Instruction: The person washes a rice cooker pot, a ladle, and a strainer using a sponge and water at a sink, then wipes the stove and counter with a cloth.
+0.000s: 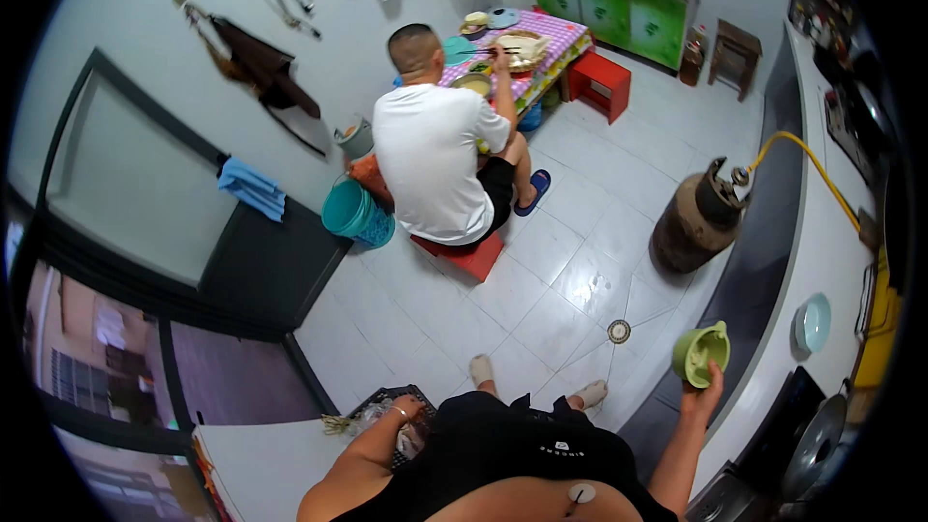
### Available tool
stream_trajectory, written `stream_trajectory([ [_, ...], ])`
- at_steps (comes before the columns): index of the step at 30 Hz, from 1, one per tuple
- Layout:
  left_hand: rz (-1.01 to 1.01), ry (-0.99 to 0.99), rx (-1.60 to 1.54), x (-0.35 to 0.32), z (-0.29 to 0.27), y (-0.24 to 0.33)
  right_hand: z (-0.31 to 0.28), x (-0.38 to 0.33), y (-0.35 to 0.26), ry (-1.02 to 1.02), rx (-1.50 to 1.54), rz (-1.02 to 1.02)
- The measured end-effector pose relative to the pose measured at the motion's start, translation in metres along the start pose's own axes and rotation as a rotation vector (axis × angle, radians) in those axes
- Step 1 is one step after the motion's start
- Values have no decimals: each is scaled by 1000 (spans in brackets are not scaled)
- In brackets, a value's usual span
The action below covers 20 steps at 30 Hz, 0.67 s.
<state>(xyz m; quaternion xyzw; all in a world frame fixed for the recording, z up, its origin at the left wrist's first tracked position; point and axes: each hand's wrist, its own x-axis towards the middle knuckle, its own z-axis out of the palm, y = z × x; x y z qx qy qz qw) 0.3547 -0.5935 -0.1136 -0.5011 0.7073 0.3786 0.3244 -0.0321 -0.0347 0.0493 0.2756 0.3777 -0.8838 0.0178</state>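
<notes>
On the right, my right hand (713, 389) is closed on the rim and side of a small green bowl (688, 358) with a small lug on its edge. The bowl is tilted, and a little pale stuff shows inside it. It is held out over the floor beside the counter. My left hand (411, 408) hangs low at my left side, its fingers loosely bent with nothing visible in them. Just below it stands a black crate (418, 391) with clear plastic bags (372, 420) in it; whether the hand touches them I cannot tell.
A light blue bowl (813, 323) and a lidded pan (818, 447) stand on the right counter (764, 367). A rusty gas cylinder (691, 229) stands beside it. Ahead, a person in white (430, 159) sits on a red stool (474, 259), eating with chopsticks at a table (561, 37). A teal bucket (356, 213) is left.
</notes>
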Motion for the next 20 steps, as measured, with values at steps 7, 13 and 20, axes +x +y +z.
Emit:
stream_trajectory([
  [7, 343, -308, 1022, 74, -32, -130, 190, -54, 130, -365, -101, 82],
  [13, 16, 162, 9, 117, -83, -233, 328, -108, 243, -532, -242, 371],
  [20, 70, 339, -707, 121, -162, -210, 475, -150, 383, -806, -437, 535],
])
